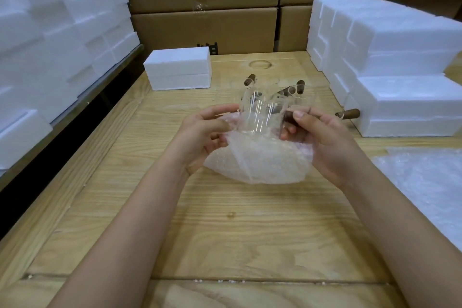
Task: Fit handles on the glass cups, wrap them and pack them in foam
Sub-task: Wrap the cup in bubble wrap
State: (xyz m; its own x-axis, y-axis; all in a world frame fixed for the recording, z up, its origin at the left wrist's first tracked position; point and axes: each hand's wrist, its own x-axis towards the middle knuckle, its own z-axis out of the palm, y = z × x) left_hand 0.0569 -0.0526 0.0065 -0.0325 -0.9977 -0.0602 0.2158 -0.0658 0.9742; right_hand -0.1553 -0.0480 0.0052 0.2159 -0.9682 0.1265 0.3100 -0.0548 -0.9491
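Mid-wrap, table (225, 220) ctr: right hand (322, 137) pinches wooden handle (290, 117) to steady glass cup (260, 115); left hand (205, 132), apart, grips bubble wrap (257, 160), prob. to fold it round. At 11 o'clock, foam box (178, 69) waits.

Glass cup (260, 117) atop bubble wrap (257, 161)

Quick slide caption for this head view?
Left hand and right hand hold a handled glass cup in bubble wrap above the wooden table, foam blocks alongside.
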